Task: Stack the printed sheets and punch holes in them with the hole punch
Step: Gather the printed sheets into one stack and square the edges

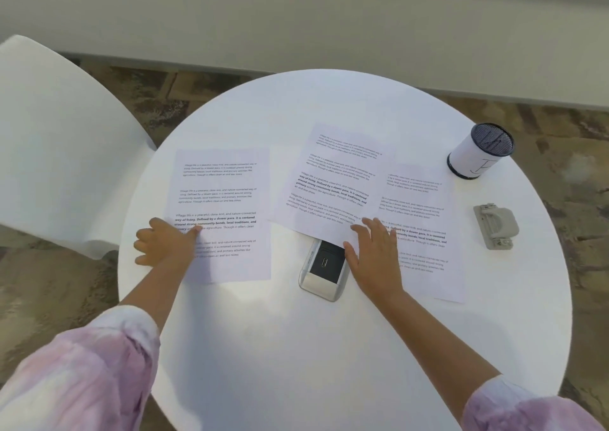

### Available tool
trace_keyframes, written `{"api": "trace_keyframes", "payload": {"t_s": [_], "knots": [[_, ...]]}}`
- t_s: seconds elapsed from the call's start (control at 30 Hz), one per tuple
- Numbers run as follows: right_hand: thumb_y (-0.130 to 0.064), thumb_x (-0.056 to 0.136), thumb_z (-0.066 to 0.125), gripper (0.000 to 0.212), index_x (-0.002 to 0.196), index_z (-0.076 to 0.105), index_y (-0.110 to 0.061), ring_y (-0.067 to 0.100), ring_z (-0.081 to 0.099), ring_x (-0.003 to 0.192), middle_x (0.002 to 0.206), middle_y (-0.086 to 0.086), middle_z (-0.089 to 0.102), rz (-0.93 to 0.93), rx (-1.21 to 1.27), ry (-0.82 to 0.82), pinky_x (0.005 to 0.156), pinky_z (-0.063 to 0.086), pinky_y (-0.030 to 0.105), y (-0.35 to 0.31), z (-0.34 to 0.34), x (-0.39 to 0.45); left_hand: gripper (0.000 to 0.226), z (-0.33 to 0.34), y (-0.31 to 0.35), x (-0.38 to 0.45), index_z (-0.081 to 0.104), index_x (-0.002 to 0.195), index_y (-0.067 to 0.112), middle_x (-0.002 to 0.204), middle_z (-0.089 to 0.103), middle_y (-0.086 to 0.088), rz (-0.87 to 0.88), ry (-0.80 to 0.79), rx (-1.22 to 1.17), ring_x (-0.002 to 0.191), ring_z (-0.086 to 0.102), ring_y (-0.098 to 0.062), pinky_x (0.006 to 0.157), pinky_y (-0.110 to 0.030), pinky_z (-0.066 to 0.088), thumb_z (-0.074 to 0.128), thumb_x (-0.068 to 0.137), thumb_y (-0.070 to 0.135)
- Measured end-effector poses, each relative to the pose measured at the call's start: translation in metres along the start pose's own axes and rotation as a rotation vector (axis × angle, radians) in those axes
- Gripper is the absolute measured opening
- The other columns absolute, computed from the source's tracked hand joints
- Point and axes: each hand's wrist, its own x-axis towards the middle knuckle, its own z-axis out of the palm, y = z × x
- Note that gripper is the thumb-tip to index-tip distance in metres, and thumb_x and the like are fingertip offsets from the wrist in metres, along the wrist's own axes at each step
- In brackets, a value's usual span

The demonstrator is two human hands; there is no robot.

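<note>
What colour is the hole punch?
The small metal hole punch is plain grey, seen in the head view.

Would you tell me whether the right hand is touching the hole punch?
Apart. The head view shows the right hand on the sheets, with bare table between it and the hole punch.

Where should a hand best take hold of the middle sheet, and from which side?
Probably at the middle sheet's near edge, from the person's side. That edge rides up over the table's raised power socket, so fingers may slip under there; the rest lies flat. The right hand already rests beside it.
</note>
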Motion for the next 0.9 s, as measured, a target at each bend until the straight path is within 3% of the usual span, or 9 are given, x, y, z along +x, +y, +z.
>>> {"api": "trace_keyframes", "payload": {"t_s": [0.2,0.33,0.47,0.6,0.73,0.9], "knots": [[-0.035,0.087,0.038,0.036,0.112,0.055,-0.015,0.034,0.046,0.126,0.129,0.013,0.054,-0.056,-0.047,-0.039,0.108,0.027,0.054,0.005,0.001,-0.005,0.074,-0.005,0.002,0.01,0.038,0.122,0.0,0.127,0.043,-0.026,-0.053,-0.102,-0.038,0.119,0.037,-0.04,0.097,-0.049,0.03,0.073,0.073,0.043],[-0.033,0.087,0.043,0.033,0.112,0.055,-0.015,0.033,0.043,0.127,0.129,0.014,0.052,-0.046,-0.009,-0.028,0.109,0.023,0.054,0.008,-0.002,-0.006,0.06,-0.007,0.003,0.017,0.048,0.118,-0.004,0.123,0.049,-0.026,-0.04,-0.187,-0.084,0.116,0.043,-0.042,0.094,-0.047,0.037,0.07,0.079,0.035],[-0.029,0.087,0.049,0.032,0.114,0.054,-0.014,0.033,0.04,0.129,0.133,0.014,0.049,-0.051,0.047,-0.017,0.111,0.021,0.051,0.01,-0.006,-0.005,0.033,-0.013,-0.002,0.024,0.055,0.107,-0.005,0.113,0.06,-0.024,0.064,-0.273,-0.383,0.101,0.059,-0.04,0.084,-0.043,0.047,0.067,0.082,0.012],[-0.023,0.089,0.051,0.031,0.118,0.055,-0.011,0.034,0.035,0.133,0.136,0.015,0.044,-0.015,0.146,-0.037,0.115,0.013,0.044,0.011,-0.009,-0.003,0.027,-0.029,-0.004,0.016,0.054,0.106,0.006,0.11,0.061,-0.015,0.15,-0.431,-0.713,0.091,0.06,-0.03,0.081,-0.042,0.05,0.065,0.081,0.0],[-0.019,0.09,0.055,0.034,0.122,0.052,-0.009,0.027,0.036,0.13,0.134,0.011,0.046,0.148,0.334,-0.06,0.109,0.024,0.033,0.011,-0.012,0.001,0.026,-0.045,-0.002,-0.002,0.055,0.107,0.009,0.101,0.065,-0.008,0.257,-0.516,-0.871,0.081,0.063,-0.02,0.066,-0.032,0.05,0.064,0.083,0.003],[-0.018,0.09,0.055,0.031,0.12,0.052,-0.011,0.022,0.047,0.114,0.119,0.004,0.054,0.312,0.558,-0.028,0.098,0.034,0.029,0.008,-0.02,0.006,0.026,-0.06,0.007,-0.014,0.059,0.108,0.014,0.1,0.07,-0.002,0.327,-0.678,-0.976,0.085,0.068,-0.019,0.061,-0.027,0.056,0.062,0.083,0.006]]}}
